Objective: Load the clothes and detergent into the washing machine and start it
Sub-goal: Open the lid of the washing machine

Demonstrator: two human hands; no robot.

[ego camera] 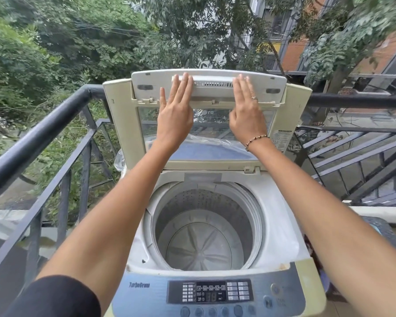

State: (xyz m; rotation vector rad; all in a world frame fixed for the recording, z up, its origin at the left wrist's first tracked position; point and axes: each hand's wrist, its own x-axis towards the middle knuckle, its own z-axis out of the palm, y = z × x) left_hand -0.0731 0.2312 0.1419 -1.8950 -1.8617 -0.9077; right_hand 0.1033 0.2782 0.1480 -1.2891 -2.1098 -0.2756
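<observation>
A top-loading washing machine (pixel 281 227) stands right in front of me. Its folding lid (pixel 124 124) is raised upright at the back. My left hand (pixel 175 108) and my right hand (pixel 247 108) lie flat against the lid's upper panel, fingers straight and spread, holding nothing. The steel drum (pixel 204 229) below is open and holds no clothes. The control panel (pixel 210 291) with its display and buttons runs along the near edge. No clothes or detergent are in view.
A dark metal balcony railing (pixel 46 133) runs along the left and behind the machine. Metal stairs (pixel 357 161) descend at the right. Trees and a building fill the background. Something dark with a blue edge (pixel 375 229) sits low to the machine's right.
</observation>
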